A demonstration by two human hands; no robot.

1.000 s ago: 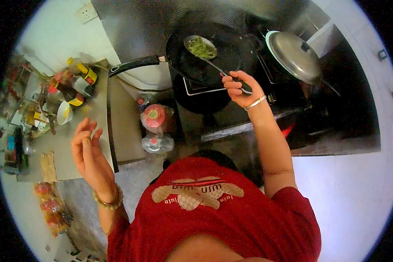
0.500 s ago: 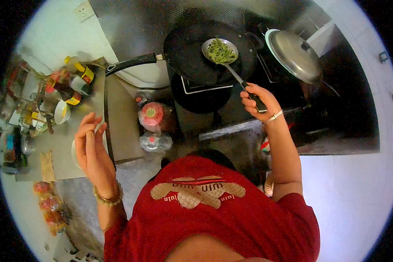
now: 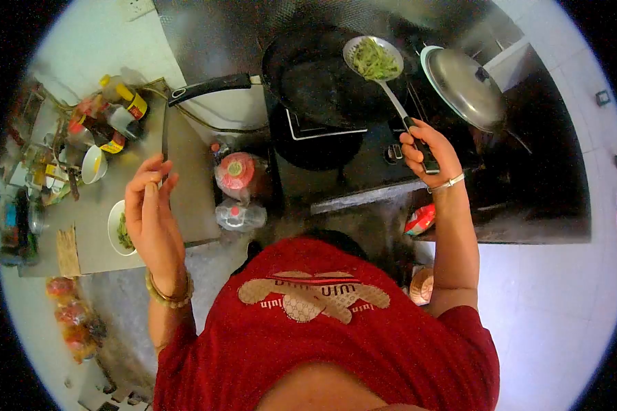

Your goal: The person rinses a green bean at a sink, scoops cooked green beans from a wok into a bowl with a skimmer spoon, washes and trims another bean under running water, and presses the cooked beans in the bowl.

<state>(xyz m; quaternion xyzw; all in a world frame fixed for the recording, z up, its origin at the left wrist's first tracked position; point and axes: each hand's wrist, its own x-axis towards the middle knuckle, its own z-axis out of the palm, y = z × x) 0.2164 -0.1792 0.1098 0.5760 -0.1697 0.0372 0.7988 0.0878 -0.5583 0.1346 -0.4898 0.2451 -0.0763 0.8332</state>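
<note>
My right hand [image 3: 432,154] is wrapped round the black handle of a metal strainer ladle [image 3: 395,100]. Green vegetable pieces [image 3: 375,60] fill its bowl, held over the right edge of a black wok [image 3: 315,75]. The wok's long handle [image 3: 210,88] points left. My left hand [image 3: 154,212] is raised over the left counter's edge, palm inward, fingers bent and close together; whether anything lies between them is hidden. Beside it, partly covered by it, stands a white bowl [image 3: 115,229] with green pieces inside.
A domed steel lid [image 3: 463,89] lies right of the wok. On the left counter [image 3: 164,219] are sauce bottles [image 3: 125,99], a small white bowl [image 3: 94,164] and jars. Wrapped jugs [image 3: 238,175] stand between counter and stove. A red packet [image 3: 420,220] is near my right forearm.
The ladle with the green pieces has moved right across the wok, along with my right hand. My left hand has shifted slightly right, and the bowl of greens beside it has come into view.
</note>
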